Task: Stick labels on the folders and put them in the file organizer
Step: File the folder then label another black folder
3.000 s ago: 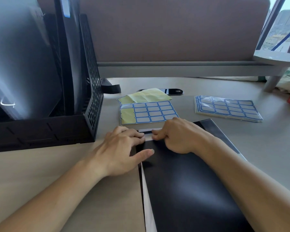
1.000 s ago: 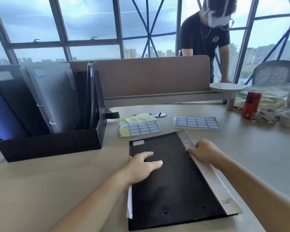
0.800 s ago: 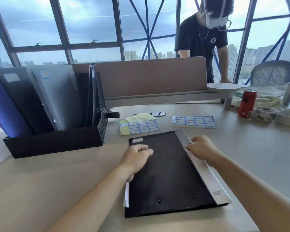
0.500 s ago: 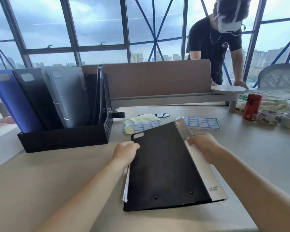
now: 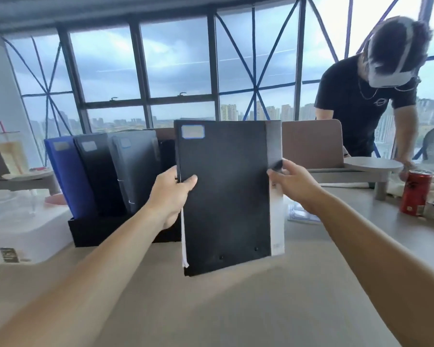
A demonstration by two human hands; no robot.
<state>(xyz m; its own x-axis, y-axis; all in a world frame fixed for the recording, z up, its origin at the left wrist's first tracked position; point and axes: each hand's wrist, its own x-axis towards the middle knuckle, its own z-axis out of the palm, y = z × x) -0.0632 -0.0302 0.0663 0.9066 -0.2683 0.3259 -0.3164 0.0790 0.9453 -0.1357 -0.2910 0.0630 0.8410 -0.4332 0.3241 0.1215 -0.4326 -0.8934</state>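
Black folder [image 5: 226, 196] is held upright in the air above the table [image 5: 210, 309], in front of the file organizer [image 5: 90, 230], not in it. It hides the organizer's right part, so nothing there can be seen. Label [image 5: 192, 131] with a blue border sits at the folder's top-left corner; any writing is too blurred to read. Small print on the pale spine strip at the right is illegible too. A white paper edge pokes out along the folder's left side. Label sheets [image 5: 301, 215] on the table are mostly covered by the right hand and folder; only a corner shows.

Left hand [image 5: 170, 194] grips the folder's left edge, thumb on the front, fingers behind and out of sight. Right hand [image 5: 293, 186] pinches the right edge at the spine strip, thumb in front, other fingers hidden behind.

3 folders stand tilted in the organizer: blue folder [image 5: 68, 181], dark folder [image 5: 98, 176], grey folder [image 5: 135, 171], each labelled near the top. Another person [image 5: 361, 106] leans over the far side, 1 hand near a red can [image 5: 415, 194].
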